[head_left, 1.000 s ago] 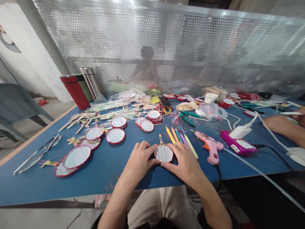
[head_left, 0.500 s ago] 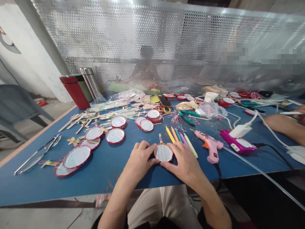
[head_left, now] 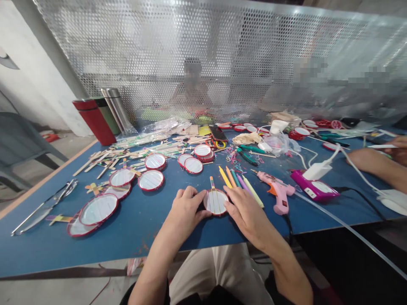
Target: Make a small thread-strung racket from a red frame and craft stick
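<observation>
A small round disc with a red rim and a whitish, striped face (head_left: 218, 205) lies on the blue table before me. A colour-banded wooden stick (head_left: 212, 183) juts from its far edge. My left hand (head_left: 188, 207) grips the disc's left rim between thumb and forefinger. On the other side, my right hand (head_left: 244, 207) has its thumb at the right rim and its fingers stretched forward. Those fingertips are close by a row of coloured pens (head_left: 235, 178); whether they touch is unclear. Further right rests a pink glue gun (head_left: 277, 190), a clear glue stick trailing from its back.
More red-rimmed discs (head_left: 151, 181) and loose wooden sticks (head_left: 95, 163) spread over the left. Scissors-like metal tongs (head_left: 44, 207) lie at the far left. Bottles (head_left: 95, 123) stand behind. A purple power strip (head_left: 314, 186) with cables sits right, near another person's arm (head_left: 375, 167).
My right hand has shifted off the disc's near edge, its thumb now higher on the right rim and its fingers straighter. My left hand keeps its hold. The view has shifted slightly.
</observation>
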`<control>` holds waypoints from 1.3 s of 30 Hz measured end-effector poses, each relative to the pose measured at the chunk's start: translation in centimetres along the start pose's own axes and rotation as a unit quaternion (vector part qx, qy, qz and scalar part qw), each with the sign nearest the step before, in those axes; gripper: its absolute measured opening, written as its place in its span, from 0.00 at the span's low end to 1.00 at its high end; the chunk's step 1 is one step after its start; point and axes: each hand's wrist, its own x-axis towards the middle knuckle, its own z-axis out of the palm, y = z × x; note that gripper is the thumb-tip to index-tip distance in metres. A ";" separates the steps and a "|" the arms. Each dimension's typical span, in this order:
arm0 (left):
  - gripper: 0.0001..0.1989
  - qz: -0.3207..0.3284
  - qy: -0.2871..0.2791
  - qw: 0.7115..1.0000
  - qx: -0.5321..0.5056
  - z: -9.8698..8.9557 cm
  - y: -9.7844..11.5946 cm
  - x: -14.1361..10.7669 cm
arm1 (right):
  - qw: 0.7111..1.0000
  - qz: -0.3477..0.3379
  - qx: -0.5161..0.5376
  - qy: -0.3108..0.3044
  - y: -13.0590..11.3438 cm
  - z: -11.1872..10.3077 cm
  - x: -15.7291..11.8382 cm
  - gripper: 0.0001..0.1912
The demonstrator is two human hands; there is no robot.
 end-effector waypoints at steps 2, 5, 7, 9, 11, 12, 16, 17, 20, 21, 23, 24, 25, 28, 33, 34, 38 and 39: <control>0.28 -0.005 0.003 1.000 -0.012 0.0 0.1 -0.1 | 1.000 0.001 0.016 0.015 -0.2 -0.1 -0.5 0.16; 0.34 -0.017 0.005 1.000 -0.019 0.1 0.2 -0.2 | 1.000 0.005 0.024 0.011 -0.5 -0.3 -1.2 0.13; 0.34 -0.017 0.011 1.000 -0.017 0.2 0.2 -0.2 | 1.000 0.005 0.019 0.012 -0.6 -0.3 -1.5 0.12; 0.31 -0.013 0.023 1.000 -0.013 0.4 0.2 -0.3 | 1.000 0.002 0.013 0.023 -0.7 -0.2 -1.7 0.12; 0.29 -0.012 0.033 0.999 -0.009 0.6 0.2 -0.4 | 1.000 0.001 0.002 0.029 -0.8 0.0 -1.7 0.11; 0.28 -0.012 0.034 0.999 -0.007 0.6 0.2 -0.4 | 1.000 0.001 -0.006 0.026 -0.8 0.1 -1.7 0.11; 0.27 -0.015 0.031 0.999 -0.003 0.7 0.2 -0.4 | 0.999 0.000 -0.034 0.008 -1.0 0.2 -1.4 0.08; 0.27 -0.017 0.029 0.999 -0.005 0.6 0.2 -0.3 | 0.999 0.000 -0.038 0.005 -1.1 0.2 -1.4 0.07; 0.28 -0.025 0.022 0.999 -0.017 0.5 0.3 -0.3 | 0.999 0.006 -0.047 0.003 -1.4 0.3 -1.3 0.06; 0.29 -0.027 0.022 0.999 -0.020 0.5 0.3 -0.3 | 0.999 0.012 -0.049 0.004 -1.5 0.3 -1.3 0.06; 0.29 -0.030 0.026 0.999 -0.020 0.5 0.3 -0.2 | 0.999 0.022 -0.049 0.007 -1.7 0.4 -1.4 0.06; 0.29 -0.031 0.030 0.999 -0.018 0.5 0.3 -0.3 | 0.999 0.025 -0.047 0.009 -1.8 0.5 -1.5 0.06; 0.29 -0.032 0.034 0.999 -0.017 0.6 0.3 -0.3 | 0.999 0.025 -0.044 0.013 -1.8 0.5 -1.6 0.06; 0.29 -0.031 0.040 0.999 -0.020 0.7 0.2 -0.3 | 0.999 0.015 -0.036 0.034 -2.0 0.6 -1.8 0.06; 0.28 -0.026 0.029 0.999 -0.038 0.3 0.2 -0.3 | 0.998 0.002 -0.043 0.046 -2.1 0.7 -2.0 0.07; 0.28 -0.026 0.026 0.998 -0.041 0.2 0.2 -0.3 | 0.998 0.005 -0.045 0.045 -2.1 0.8 -2.0 0.07; 0.28 -0.025 0.023 0.999 -0.043 0.2 0.3 -0.3 | 0.997 0.015 -0.055 0.047 -2.2 0.8 -1.9 0.06; 0.29 -0.026 0.024 0.998 -0.043 0.2 0.3 -0.4 | 0.997 0.016 -0.058 0.046 -2.2 0.8 -1.8 0.06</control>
